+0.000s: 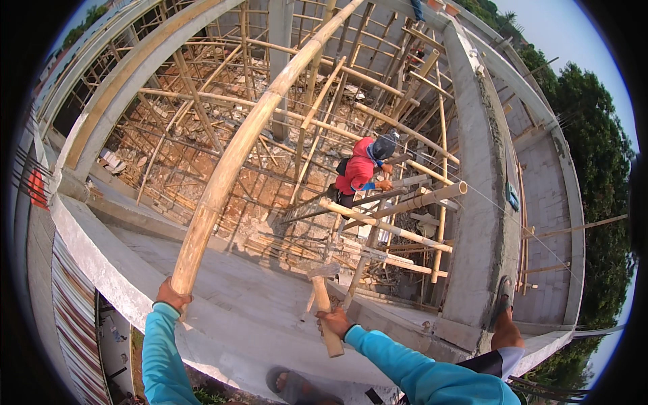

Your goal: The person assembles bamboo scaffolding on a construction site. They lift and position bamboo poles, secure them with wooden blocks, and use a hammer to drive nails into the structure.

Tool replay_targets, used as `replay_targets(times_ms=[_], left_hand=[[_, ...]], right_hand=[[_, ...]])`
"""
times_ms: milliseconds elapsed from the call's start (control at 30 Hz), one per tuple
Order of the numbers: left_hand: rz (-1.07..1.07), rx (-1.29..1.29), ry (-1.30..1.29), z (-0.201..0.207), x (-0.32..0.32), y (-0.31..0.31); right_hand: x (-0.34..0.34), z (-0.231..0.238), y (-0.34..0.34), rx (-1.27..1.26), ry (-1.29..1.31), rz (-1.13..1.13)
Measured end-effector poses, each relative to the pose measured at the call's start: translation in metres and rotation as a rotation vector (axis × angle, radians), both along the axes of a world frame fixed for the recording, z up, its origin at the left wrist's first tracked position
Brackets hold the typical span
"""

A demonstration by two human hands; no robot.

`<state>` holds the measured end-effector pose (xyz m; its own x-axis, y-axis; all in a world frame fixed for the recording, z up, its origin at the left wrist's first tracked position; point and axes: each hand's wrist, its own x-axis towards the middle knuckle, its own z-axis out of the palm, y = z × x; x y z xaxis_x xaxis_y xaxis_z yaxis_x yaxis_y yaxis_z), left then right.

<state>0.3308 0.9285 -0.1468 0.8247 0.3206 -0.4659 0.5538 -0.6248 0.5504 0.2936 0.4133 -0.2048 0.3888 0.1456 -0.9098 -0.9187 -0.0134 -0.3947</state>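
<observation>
My left hand [173,295] is wrapped round the lower end of a long, thick bamboo pole [233,162], which slants up and away to the right across the view. In my right hand [333,322] is a hammer [322,291], gripped by its light wooden handle, its grey head pointing up and away from me. The hammer's head is apart from the pole. Both my arms wear turquoise sleeves. Beyond the hammer, lower down among the scaffolding, a person in a red top and dark head covering [361,165] holds a pole-like piece I cannot make out well.
I stand high on concrete beams, one sandalled foot [297,389] near, the other [504,297] on the right beam [472,270]. Bamboo scaffolding [398,223] fills the drop inside, above rubble-strewn ground [175,148]. A thin string crosses at right. Trees [587,135] stand outside.
</observation>
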Motion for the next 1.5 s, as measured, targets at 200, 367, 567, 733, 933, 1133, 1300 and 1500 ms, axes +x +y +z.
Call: replay_targets(times_ms=[200, 367, 567, 733, 933, 1133, 1300, 1500], left_hand=[[0.005, -0.017, -0.009, -0.004, 0.002, -0.004], [0.051, -0.062, 0.010, -0.002, 0.003, -0.011], [0.006, 0.003, 0.059, -0.006, -0.010, 0.006], [-0.080, 0.017, 0.191, 0.011, 0.017, 0.009], [-0.068, -0.091, 0.333, 0.027, 0.017, -0.005], [-0.030, -0.098, 0.207, 0.021, 0.012, -0.012], [-0.010, 0.120, 0.149, 0.021, 0.001, -0.023], [0.014, 0.342, 0.247, 0.030, -0.002, -0.026]], right_hand=[[0.000, -0.008, -0.013, -0.024, 0.016, -0.002], [0.015, 0.008, -0.015, -0.033, 0.049, -0.063], [0.016, 0.005, 0.002, 0.038, 0.102, -0.094], [0.000, 0.003, 0.018, 0.116, 0.088, -0.110], [-0.013, 0.005, 0.027, 0.104, 0.161, -0.027], [-0.015, 0.009, 0.028, 0.107, 0.213, 0.044], [-0.013, 0.014, 0.026, 0.092, 0.181, 0.083], [-0.011, 0.021, 0.031, 0.059, 0.145, 0.044]])
